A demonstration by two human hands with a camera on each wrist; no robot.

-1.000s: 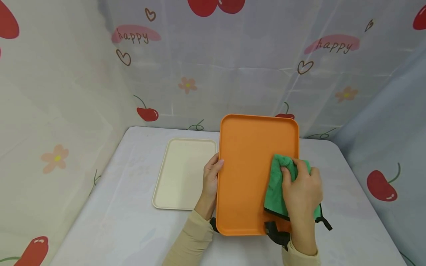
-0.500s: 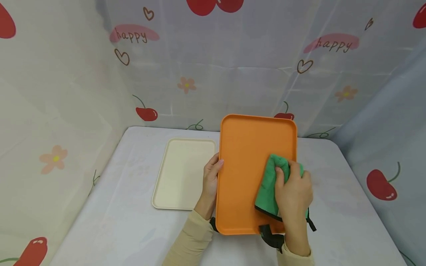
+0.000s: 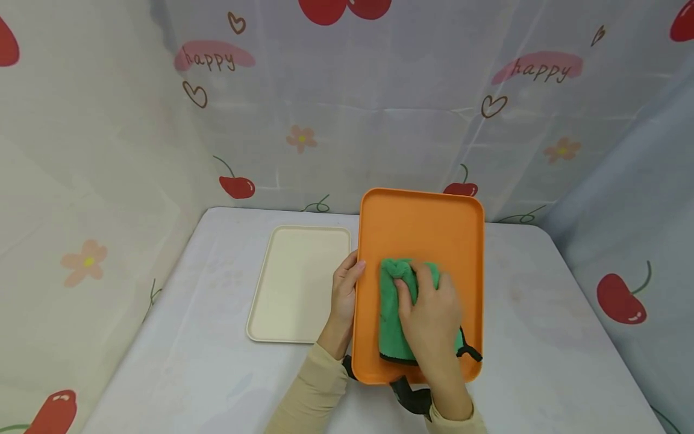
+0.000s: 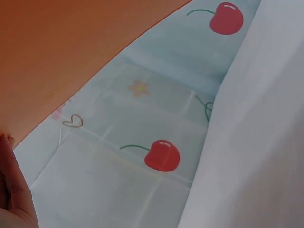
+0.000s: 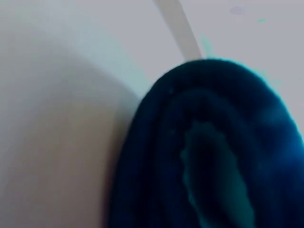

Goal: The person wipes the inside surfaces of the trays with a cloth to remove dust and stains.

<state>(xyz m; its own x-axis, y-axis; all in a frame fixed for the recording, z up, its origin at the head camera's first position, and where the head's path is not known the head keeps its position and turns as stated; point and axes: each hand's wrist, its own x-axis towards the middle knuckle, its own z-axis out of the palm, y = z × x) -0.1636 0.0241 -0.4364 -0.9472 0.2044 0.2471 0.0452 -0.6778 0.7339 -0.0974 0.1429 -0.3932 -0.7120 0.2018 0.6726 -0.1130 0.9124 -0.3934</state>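
An orange tray [image 3: 423,226] is held raised and tilted toward the head camera above the table. My left hand [image 3: 343,295] grips its left edge, thumb on the near side and fingers behind. In the left wrist view the tray's orange underside [image 4: 61,52] fills the upper left, with part of the left hand [image 4: 16,190] at its edge. My right hand [image 3: 434,316] pinches a folded green cloth [image 3: 393,325] with black trim and presses it on the tray's lower middle. The right wrist view shows the dark, blurred folds of the cloth [image 5: 152,152] close up.
A cream tray [image 3: 298,283] lies flat on the white-covered table [image 3: 206,337], left of the orange one. Behind the table hangs a white curtain [image 3: 379,138] printed with cherries, and more curtain stands at both sides.
My right hand has slid the cloth leftward across the orange tray, from its right edge to the lower middle. The left hand and the tray have stayed almost still.
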